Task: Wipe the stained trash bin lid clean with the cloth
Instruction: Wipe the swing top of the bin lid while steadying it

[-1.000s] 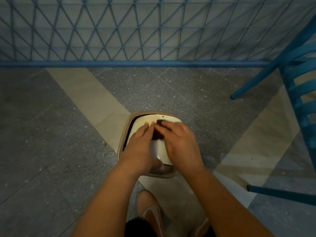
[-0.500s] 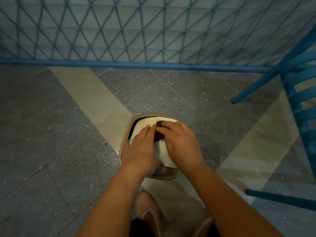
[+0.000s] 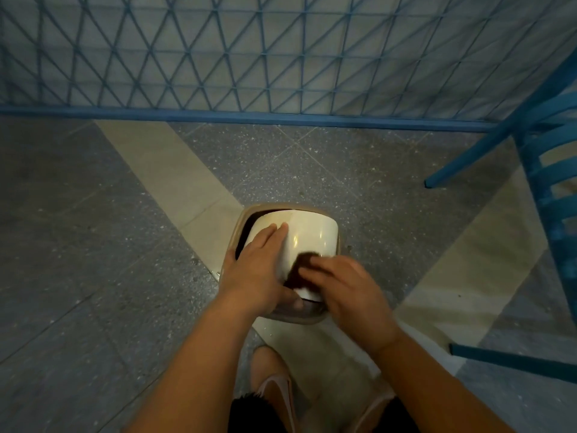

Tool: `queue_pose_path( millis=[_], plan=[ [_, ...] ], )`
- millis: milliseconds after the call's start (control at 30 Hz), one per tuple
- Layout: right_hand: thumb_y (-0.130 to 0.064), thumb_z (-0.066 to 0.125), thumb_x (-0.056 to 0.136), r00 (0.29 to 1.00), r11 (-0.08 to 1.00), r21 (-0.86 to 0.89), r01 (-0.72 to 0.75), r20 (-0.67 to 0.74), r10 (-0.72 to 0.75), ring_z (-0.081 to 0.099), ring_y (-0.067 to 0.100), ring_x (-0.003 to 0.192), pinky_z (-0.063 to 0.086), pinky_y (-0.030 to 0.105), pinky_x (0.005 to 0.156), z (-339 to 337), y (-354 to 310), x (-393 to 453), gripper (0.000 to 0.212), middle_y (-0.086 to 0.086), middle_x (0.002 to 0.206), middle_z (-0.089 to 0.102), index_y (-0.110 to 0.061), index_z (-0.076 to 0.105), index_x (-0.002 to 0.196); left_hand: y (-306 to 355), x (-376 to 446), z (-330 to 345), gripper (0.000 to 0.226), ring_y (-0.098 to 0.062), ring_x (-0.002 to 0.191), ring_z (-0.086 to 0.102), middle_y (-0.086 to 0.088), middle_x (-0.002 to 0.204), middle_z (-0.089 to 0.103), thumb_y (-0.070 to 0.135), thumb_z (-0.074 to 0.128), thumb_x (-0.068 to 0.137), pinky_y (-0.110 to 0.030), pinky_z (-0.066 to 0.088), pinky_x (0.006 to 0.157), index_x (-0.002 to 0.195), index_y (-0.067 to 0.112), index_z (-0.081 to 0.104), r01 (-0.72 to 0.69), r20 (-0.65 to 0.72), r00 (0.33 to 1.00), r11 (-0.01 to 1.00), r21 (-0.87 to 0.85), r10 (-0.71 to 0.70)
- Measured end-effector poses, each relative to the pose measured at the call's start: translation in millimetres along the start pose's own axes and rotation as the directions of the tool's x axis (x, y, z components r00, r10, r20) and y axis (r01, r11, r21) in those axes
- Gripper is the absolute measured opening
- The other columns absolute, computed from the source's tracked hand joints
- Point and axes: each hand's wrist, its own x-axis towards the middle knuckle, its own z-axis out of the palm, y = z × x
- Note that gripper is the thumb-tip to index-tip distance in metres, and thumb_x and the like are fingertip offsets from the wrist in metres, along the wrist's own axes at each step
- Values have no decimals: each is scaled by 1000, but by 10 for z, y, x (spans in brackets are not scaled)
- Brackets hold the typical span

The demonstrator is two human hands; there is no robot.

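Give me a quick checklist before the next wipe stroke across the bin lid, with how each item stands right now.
1. Left hand steadying the lid: ok, flat on its left part.
2. Cloth under the right hand: ok, dark cloth pressed at the lid's near right edge.
3. Far half of the lid free of stain: ok, it looks pale and glossy.
4. Lid under the hands clean: cannot tell, covered.
5. Room to stroke: ok, the blue chair stands apart to the right.
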Motion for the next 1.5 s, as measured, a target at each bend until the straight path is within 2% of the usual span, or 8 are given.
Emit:
queue_pose_path(
  millis=[133,467,633,933,1067,1233,1333,1500],
  plan=[
    [-15,46,85,960,965,6,-261,-104,260,57,26,98,39,22,91,53,41,409,35,8,112,66,-13,71,110,-16,0,-3,128,-7,146,8,19,159,-2,47,84,55,-45,3,117,151,37,0,10,-4,1000,1000,0,-10],
    [-30,34,101,997,995,64,-75,-19,77,51,19,106,40,15,92,15,-43,-393,41,14,114,64,-13,69,112,-55,-10,25,130,-11,146,8,17,159,0,47,85,53,-48,1,117,151,38,-1,-9,-15,1000,1000,22,10],
    [-12,45,87,961,965,34,-261,-82,263,51,20,104,37,18,95,-11,96,-81,35,10,114,64,-13,68,113,-53,-13,8,128,-10,147,5,17,159,-5,49,83,56,-49,-3,116,151,38,-3,4,-1,1000,1000,21,-4],
    [-4,62,78,995,994,-68,-84,41,87,60,32,92,55,39,78,-146,183,549,34,10,110,67,-12,70,110,-36,-26,11,126,-11,146,-16,14,159,-14,54,78,60,-52,-19,111,150,40,-9,-6,-55,998,994,111,12],
    [-1,65,81,983,983,-49,-175,52,178,58,32,100,54,41,82,-144,141,509,34,10,114,65,-14,70,112,-79,-206,138,135,-22,147,-14,5,160,-16,59,80,54,-51,-7,116,150,33,-11,215,-249,942,974,-66,-224],
    [0,63,83,958,958,-5,-287,12,287,56,34,104,53,44,87,-95,62,451,33,11,117,64,-12,69,113,-101,-374,457,106,-24,133,36,1,148,32,49,83,60,-44,37,107,146,26,27,255,-319,841,840,-478,-437],
    [-1,62,84,946,946,4,-325,-6,325,55,33,105,52,42,87,-57,-1,406,33,11,119,62,-13,68,115,-78,-393,640,89,-18,134,35,3,147,36,37,80,70,-40,36,110,146,23,34,147,-316,851,768,-623,-420],
    [-19,47,85,989,991,-16,-135,60,136,50,24,101,49,31,81,-52,-151,158,36,11,115,62,-12,69,113,17,-390,728,114,-17,142,22,1,154,25,50,83,60,-32,26,115,151,18,23,167,-287,835,714,-680,-469]
  ],
)
